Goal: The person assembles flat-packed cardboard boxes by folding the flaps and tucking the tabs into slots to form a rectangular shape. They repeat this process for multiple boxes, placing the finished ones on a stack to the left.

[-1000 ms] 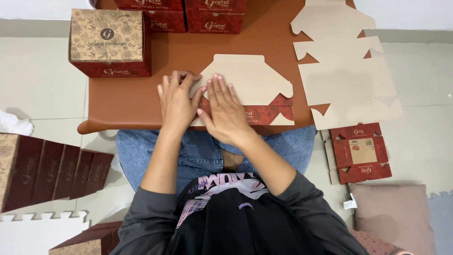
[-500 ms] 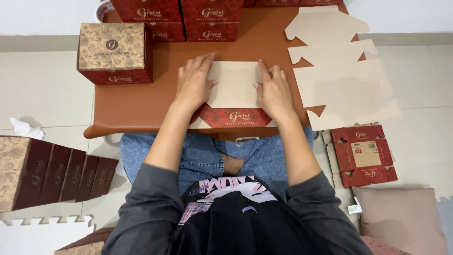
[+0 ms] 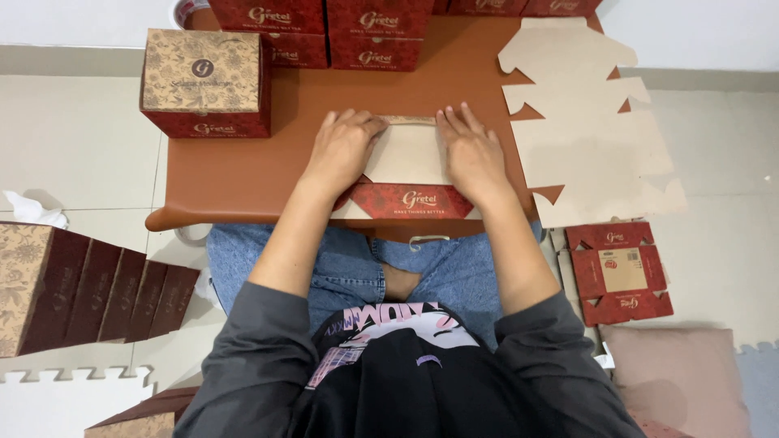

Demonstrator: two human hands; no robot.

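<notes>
- The left hand lies palm down with fingers loosely together, pressing the left edge of a flat cardboard box blank.
- The right hand lies palm down too, fingers slightly spread, pressing the blank's right edge; neither hand pinches anything.
- The blank sits at the near edge of the low brown table, plain tan side up, with a red printed flap folded out toward the person.
- Just right of the right hand, a stack of unfolded tan blanks overhangs the table's right side.
- At the table's far left stands an assembled box, red sides and patterned tan top.
- More red boxes line the far edge.
- On the floor to the right lies a flattened red carton, with a beige cushion below it.
- On the floor to the left, a row of folded dark red boxes leans together.
</notes>
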